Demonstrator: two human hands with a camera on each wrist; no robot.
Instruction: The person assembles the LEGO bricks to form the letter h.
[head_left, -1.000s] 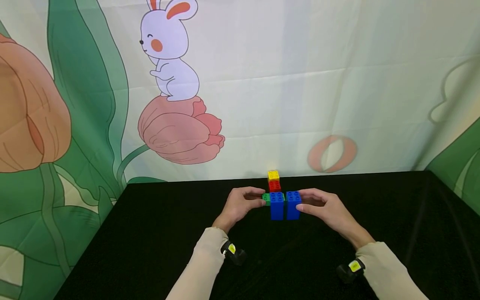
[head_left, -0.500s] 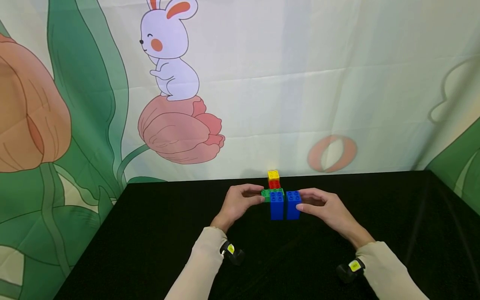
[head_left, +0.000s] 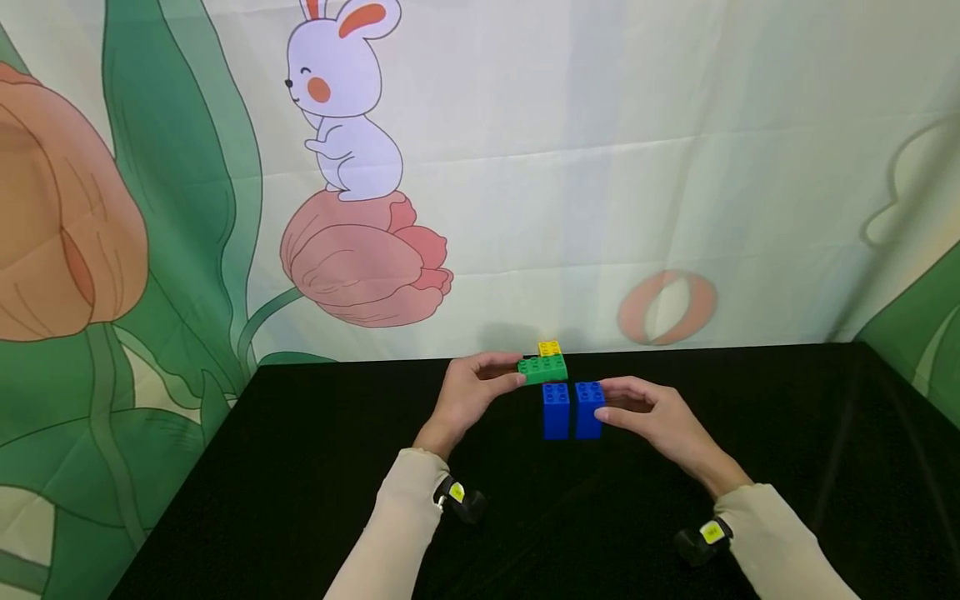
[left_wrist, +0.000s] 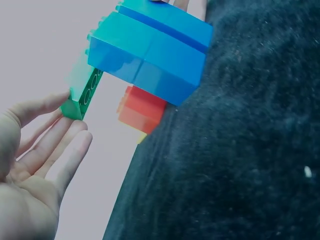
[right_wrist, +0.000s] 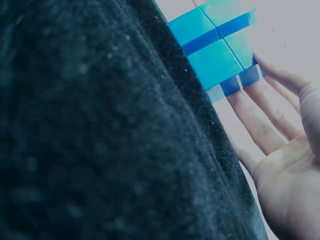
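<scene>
Left hand [head_left: 467,398], forearm slanting up from bottom centre-left: thumb and fingers pinch one end of the green brick [head_left: 542,370], held above the desk [head_left: 300,475], right of centre. Right hand [head_left: 663,421], forearm angled from lower right, pinches right-hand blue stack [head_left: 588,420].
</scene>
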